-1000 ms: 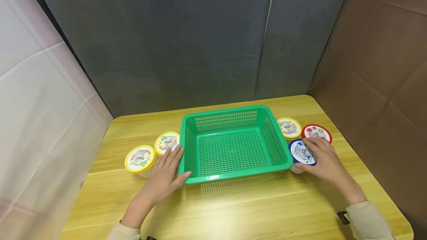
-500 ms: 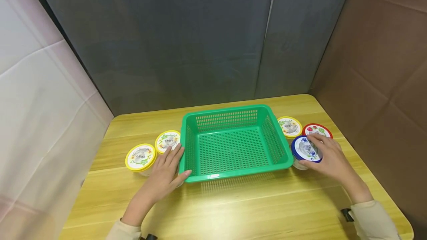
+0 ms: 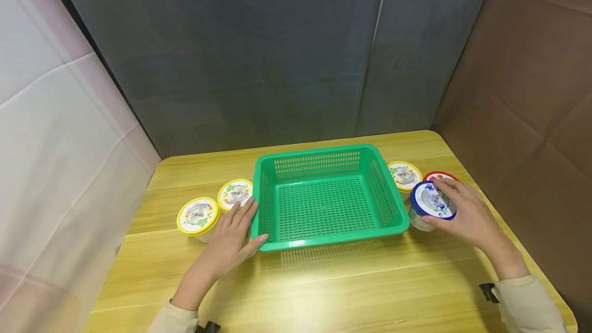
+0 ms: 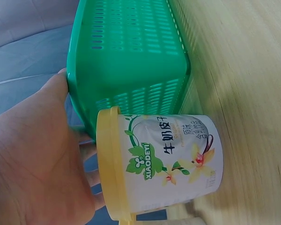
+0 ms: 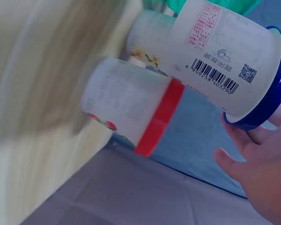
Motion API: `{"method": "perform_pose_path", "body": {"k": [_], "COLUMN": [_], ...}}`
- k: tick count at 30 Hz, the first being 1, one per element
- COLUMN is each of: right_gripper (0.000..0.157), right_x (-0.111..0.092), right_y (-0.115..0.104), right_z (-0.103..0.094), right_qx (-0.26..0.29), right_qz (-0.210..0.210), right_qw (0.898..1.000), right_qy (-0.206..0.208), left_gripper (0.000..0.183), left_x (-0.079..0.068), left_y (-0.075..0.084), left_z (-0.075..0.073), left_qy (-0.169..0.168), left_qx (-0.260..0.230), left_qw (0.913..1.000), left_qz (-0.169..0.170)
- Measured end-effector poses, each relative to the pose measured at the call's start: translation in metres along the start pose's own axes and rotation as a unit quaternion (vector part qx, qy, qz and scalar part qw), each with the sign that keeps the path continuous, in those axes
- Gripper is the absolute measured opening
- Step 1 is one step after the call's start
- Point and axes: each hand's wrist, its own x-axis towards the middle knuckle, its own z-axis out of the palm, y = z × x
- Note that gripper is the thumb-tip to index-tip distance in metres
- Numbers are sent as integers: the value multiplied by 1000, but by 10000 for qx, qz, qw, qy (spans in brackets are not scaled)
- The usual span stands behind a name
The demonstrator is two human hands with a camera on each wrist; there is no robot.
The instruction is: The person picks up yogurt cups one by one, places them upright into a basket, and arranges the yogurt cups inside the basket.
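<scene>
My right hand (image 3: 472,217) grips a white cup with a blue lid (image 3: 433,200) by its lid, beside the right end of a green basket (image 3: 330,243). The cup's barcode side faces the right wrist view. Close behind it stand a red-lidded cup (image 5: 126,103), partly covered by the hand in the head view, and a yellow-lidded cup (image 3: 404,176). My left hand (image 3: 226,245) lies with extended fingers at the basket's front left corner, thumb on the rim. Under its palm is a yellow-lidded cup (image 4: 171,161), mostly hidden from the head view.
Two yellow-lidded cups, a nearer one (image 3: 198,216) and a farther one (image 3: 235,194), stand left of the basket. The wooden table (image 3: 314,292) is bounded by a grey back panel (image 3: 240,66), a white left cloth and a brown right cloth.
My right hand has moved the blue-lidded cup slightly right and up in the head view, away from the basket's side and partly over the red lid. The left hand stays at the basket corner.
</scene>
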Motion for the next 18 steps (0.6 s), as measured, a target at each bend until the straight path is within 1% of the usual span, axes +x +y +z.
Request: {"method": "perform_pose_path", "body": {"k": [13, 18], "right_gripper": [91, 90], "right_x": [14, 23], "right_y": [-6, -9], "right_z": [-26, -36], "right_qx": [136, 156], "right_qz": [-34, 72], "right_qw": [9999, 9998], "right_qy": [72, 98], "left_gripper": [76, 76], "left_x": [0, 1], "left_y": [-1, -2], "left_z": [0, 1], "left_qy": [-33, -21], "left_qx": [59, 72], "left_qw": [10000, 10000], "left_qz": [-11, 18]}}
